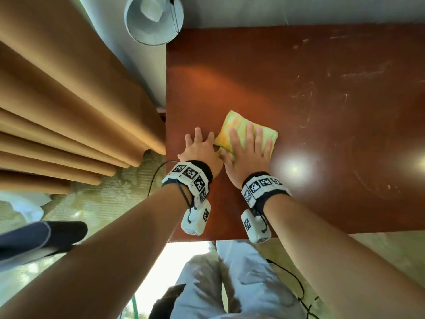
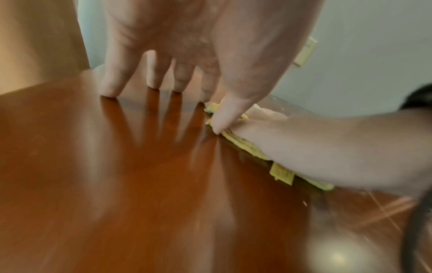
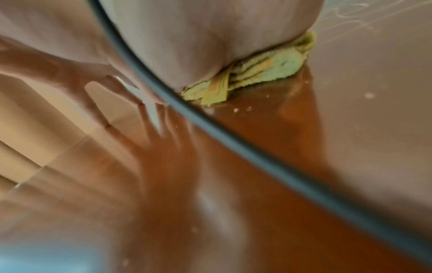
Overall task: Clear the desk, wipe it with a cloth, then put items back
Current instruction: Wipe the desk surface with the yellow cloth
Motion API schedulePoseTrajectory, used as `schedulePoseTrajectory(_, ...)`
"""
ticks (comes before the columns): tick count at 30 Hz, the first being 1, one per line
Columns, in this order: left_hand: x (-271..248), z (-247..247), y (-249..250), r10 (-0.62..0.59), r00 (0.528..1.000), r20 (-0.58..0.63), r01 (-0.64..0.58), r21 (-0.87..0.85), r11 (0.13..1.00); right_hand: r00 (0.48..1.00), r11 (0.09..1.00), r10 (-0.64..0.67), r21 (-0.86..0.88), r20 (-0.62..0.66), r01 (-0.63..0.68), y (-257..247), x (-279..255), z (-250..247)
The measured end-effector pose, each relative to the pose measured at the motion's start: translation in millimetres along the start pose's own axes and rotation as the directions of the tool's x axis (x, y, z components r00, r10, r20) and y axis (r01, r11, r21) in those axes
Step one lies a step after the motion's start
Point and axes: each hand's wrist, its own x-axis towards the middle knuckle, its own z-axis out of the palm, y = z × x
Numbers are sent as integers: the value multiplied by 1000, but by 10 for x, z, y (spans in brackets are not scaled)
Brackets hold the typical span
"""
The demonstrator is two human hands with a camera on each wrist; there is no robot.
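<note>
A folded yellow-green cloth (image 1: 239, 125) lies on the glossy brown desk (image 1: 322, 111) near its left front part. My right hand (image 1: 247, 153) presses flat on the cloth with straight, spread fingers. My left hand (image 1: 200, 146) rests flat on the bare desk just left of the cloth, fingers spread, its thumb touching the cloth's edge (image 2: 230, 135). In the right wrist view the palm sits on the cloth (image 3: 268, 72), whose label tag sticks out.
White streaks and crumbs (image 1: 305, 95) mark the desk to the right. A round bin (image 1: 153, 19) stands off the far left corner. Tan curtains (image 1: 57, 111) hang left of the desk. The desk's front edge (image 1: 230, 237) is by my legs.
</note>
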Motion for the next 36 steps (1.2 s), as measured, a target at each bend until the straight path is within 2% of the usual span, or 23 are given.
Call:
schedulePoseTrajectory(6, -192, 198, -91, 16, 1000, 10, -16, 14, 1000, 996, 1000, -23, -17, 92, 24, 104, 96, -108)
schedulePoseTrajectory(14, -182, 209, -130, 49, 999, 14, -50, 81, 995, 995, 997, -51, -60, 86, 57, 193, 260, -189)
schedulePoseTrajectory(18, -197, 194, -138, 62, 998, 8, -62, 115, 991, 996, 998, -54, -33, 65, 56, 172, -44, -103)
schedulePoseTrajectory(23, -213, 168, -145, 68, 997, 30, -71, 132, 989, 989, 988, -125, -84, 80, 132, 227, -528, 20)
schedulePoseTrajectory(28, -195, 152, -173, 84, 995, 49, -91, 163, 982, 984, 987, -127, -80, 126, 138, 308, -250, -74)
schedulePoseTrajectory(32, -199, 116, -182, 84, 995, 55, -93, 203, 975, 989, 997, -55, -48, 137, 62, 270, 75, -178)
schedulePoseTrajectory(36, -224, 86, -199, 81, 996, 48, -91, 248, 965, 995, 997, -55, -40, 89, 59, 166, -144, -67)
